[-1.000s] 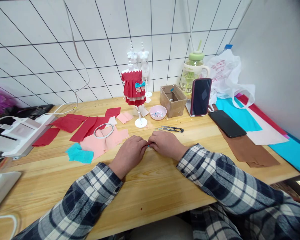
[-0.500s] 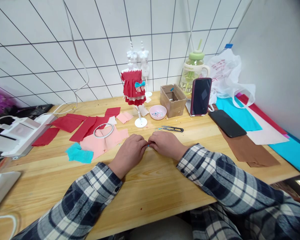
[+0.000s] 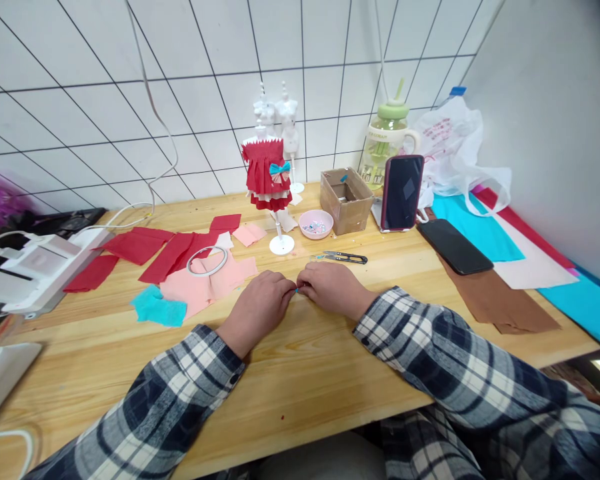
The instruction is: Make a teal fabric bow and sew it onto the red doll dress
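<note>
My left hand [image 3: 261,305] and my right hand [image 3: 333,287] meet fingertip to fingertip low over the wooden table. Between their pinched fingers shows a tiny piece of blue material [image 3: 297,290]; most of it is hidden, so I cannot make out its shape. Just beyond my right hand lie black thread snips [image 3: 347,257]. Behind my hands a small mannequin [image 3: 281,244] on a white stand wears a red pleated dress [image 3: 265,167] with a blue and pink bow [image 3: 280,171]. A pink bowl [image 3: 316,233] of small beads or sequins sits to its right.
Red cloth pieces [image 3: 173,257], pink cloth [image 3: 200,293], a white hoop [image 3: 207,272] and blue cloth [image 3: 159,307] lie left. Behind stand a cardboard box [image 3: 353,217], a propped phone [image 3: 401,193] and a jug [image 3: 385,143]. A black phone [image 3: 454,247] rests on brown cloth [image 3: 505,303] at right.
Both hands stay in the same place, with only a very slight shift of the left fingers. Nothing else has visibly moved.
</note>
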`<state>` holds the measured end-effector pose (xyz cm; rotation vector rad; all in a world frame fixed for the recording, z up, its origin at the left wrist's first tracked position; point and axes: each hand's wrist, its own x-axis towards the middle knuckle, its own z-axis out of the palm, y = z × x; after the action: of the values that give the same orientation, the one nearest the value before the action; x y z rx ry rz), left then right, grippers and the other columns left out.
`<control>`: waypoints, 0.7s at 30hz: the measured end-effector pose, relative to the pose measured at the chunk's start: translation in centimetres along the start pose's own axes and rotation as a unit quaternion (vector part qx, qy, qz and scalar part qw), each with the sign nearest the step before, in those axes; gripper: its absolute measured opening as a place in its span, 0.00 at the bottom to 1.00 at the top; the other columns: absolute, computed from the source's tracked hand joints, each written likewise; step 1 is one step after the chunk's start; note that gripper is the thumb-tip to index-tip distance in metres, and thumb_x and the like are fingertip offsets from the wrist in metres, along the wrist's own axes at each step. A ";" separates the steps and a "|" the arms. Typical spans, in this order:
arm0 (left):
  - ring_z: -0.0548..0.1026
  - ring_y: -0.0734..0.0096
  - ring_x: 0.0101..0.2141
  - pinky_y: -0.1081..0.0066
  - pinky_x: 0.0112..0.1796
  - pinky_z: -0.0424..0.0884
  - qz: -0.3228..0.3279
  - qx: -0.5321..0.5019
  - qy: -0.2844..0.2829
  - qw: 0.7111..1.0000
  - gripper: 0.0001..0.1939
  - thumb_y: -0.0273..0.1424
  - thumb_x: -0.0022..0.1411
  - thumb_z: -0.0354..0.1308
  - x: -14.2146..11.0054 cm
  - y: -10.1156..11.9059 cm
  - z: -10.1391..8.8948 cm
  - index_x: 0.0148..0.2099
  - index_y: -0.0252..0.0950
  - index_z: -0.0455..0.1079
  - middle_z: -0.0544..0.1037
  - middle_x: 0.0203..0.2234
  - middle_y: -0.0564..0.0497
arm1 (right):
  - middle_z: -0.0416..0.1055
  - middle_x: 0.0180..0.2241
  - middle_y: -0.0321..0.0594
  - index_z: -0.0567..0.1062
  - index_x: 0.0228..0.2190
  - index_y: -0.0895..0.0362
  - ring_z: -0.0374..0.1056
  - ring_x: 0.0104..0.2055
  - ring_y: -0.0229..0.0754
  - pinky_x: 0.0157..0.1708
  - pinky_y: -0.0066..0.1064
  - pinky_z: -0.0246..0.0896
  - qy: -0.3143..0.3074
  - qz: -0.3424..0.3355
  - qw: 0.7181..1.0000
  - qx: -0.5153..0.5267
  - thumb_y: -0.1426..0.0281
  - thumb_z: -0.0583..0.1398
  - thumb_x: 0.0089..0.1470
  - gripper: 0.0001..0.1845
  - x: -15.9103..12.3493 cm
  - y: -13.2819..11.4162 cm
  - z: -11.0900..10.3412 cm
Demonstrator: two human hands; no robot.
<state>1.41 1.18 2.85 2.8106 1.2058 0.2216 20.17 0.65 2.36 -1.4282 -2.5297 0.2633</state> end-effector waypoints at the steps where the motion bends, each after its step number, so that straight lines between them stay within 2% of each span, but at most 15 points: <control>1: 0.73 0.61 0.36 0.63 0.39 0.69 0.002 0.002 0.002 1.000 0.13 0.30 0.67 0.49 0.0 0.0 0.0 0.42 0.35 0.75 0.77 0.32 0.45 | 0.73 0.36 0.39 0.76 0.36 0.55 0.68 0.39 0.41 0.36 0.31 0.53 0.000 0.000 1.000 0.002 0.66 0.57 0.60 0.09 0.0 0.0 0.0; 7: 0.72 0.61 0.38 0.63 0.41 0.69 0.018 0.003 0.024 1.000 0.13 0.29 0.67 0.49 0.0 -0.1 0.1 0.41 0.34 0.76 0.77 0.34 0.45 | 0.74 0.37 0.39 0.75 0.38 0.55 0.68 0.39 0.40 0.35 0.30 0.53 0.011 0.007 1.000 0.013 0.67 0.58 0.60 0.08 -0.1 -0.1 0.0; 17: 0.74 0.61 0.37 0.63 0.40 0.69 -0.010 -0.014 0.006 1.000 0.12 0.30 0.67 0.50 0.1 0.0 0.0 0.41 0.34 0.74 0.79 0.34 0.45 | 0.73 0.35 0.38 0.76 0.34 0.55 0.68 0.37 0.40 0.34 0.30 0.52 0.002 0.009 1.000 0.003 0.66 0.58 0.60 0.08 0.0 -0.1 -0.2; 21: 0.74 0.62 0.35 0.64 0.38 0.69 -0.007 -0.006 0.008 1.000 0.11 0.29 0.67 0.50 0.1 0.1 0.0 0.39 0.34 0.74 0.78 0.32 0.45 | 0.72 0.37 0.39 0.75 0.37 0.55 0.67 0.39 0.40 0.35 0.30 0.53 0.003 0.010 1.000 0.009 0.66 0.58 0.60 0.08 0.0 -0.1 -0.2</control>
<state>1.54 1.24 2.87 2.7944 1.2225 0.2489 20.16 0.56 2.56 -1.4467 -2.5027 0.2853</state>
